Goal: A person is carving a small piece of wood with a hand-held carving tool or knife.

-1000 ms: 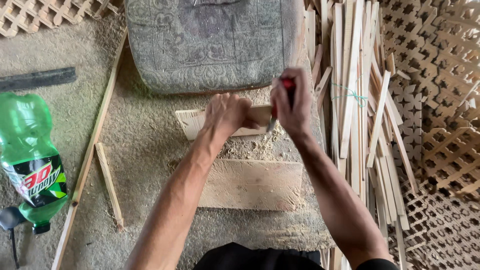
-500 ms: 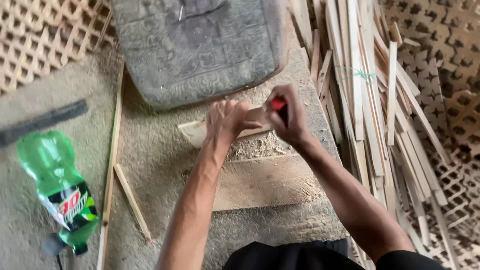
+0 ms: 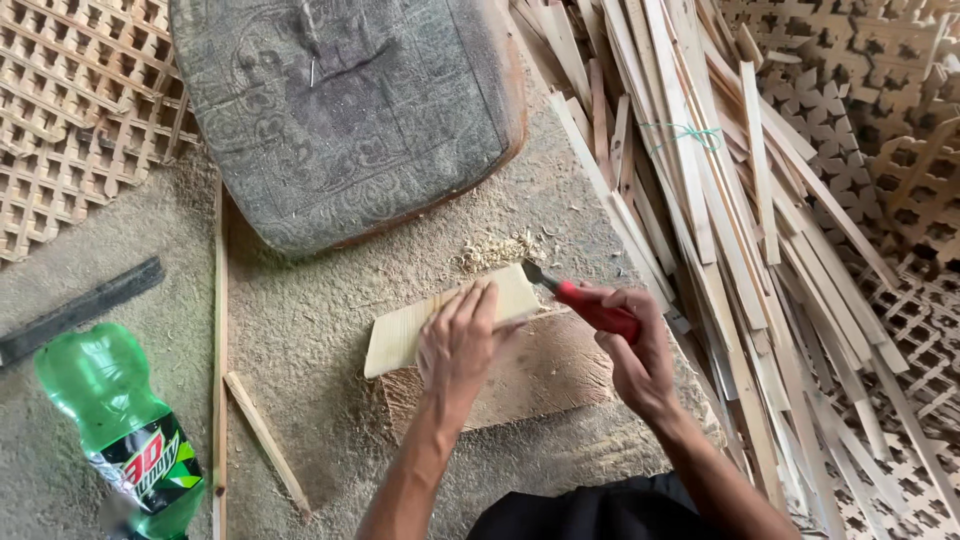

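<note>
Since the earlier picture, the right hand (image 3: 640, 365) has slid out to the right side of the small wood piece (image 3: 450, 320), and the view has tipped so the green bottle (image 3: 125, 435) now sits low at the left. Before, both hands were close together over the wood.

The left hand (image 3: 460, 345) lies flat on the small wood piece with its fingers spread a little, pressing it down. That piece is pale and thin, and it rests on top of a bigger board (image 3: 520, 375) on the dusty floor (image 3: 300, 330).

The right hand is closed tight around a tool with a red handle (image 3: 595, 308). Its dark tip touches the right end of the small wood piece.

Some shavings (image 3: 495, 250) lie just past the wood, so it seems a bit of cutting is done. The piece looks mostly whole, so it seems most of the shaping is left.

A grey cushion (image 3: 340, 110) lies beyond the wood. A big heap of thin sticks (image 3: 700, 200) lies to the right, and 2 loose sticks (image 3: 265, 440) lie at the left near the bottle. Wooden lattice panels (image 3: 70, 110) show at both sides.
</note>
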